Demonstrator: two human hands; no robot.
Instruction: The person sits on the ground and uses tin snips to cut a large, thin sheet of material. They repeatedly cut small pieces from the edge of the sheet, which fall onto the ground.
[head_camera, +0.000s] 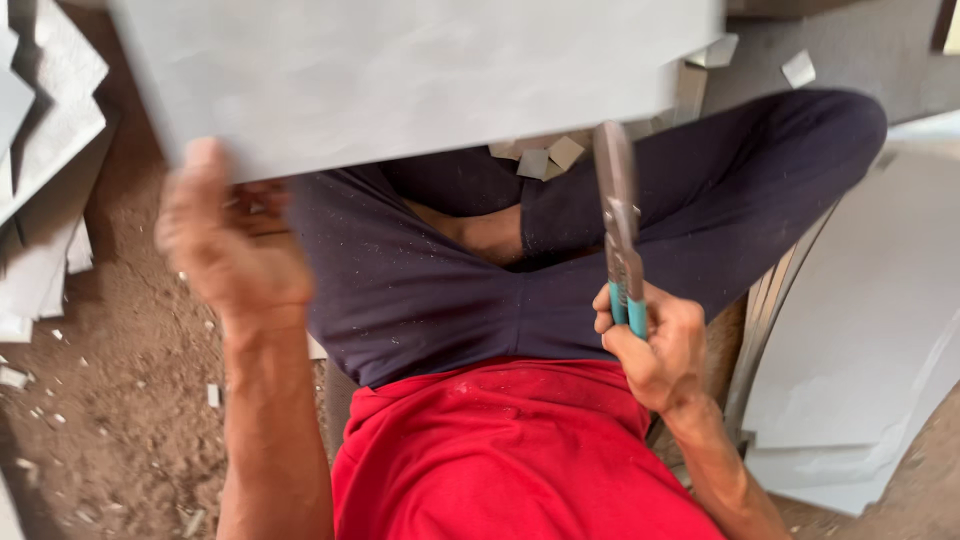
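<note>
My left hand (228, 238) grips the near left edge of a large grey tile (400, 70), thumb on top, holding it up over my crossed legs in dark trousers. My right hand (655, 345) is closed on the teal handles of a pair of metal pliers (618, 215). The pliers point up, their jaws at the tile's near edge on the right. The hand holding the tile is blurred by motion.
Small grey tile chips (548, 158) lie by my legs and further back (798, 68). Stacked grey tiles (45, 170) stand at the left on dusty brown ground (120, 400). More large tiles (860, 330) lean at the right.
</note>
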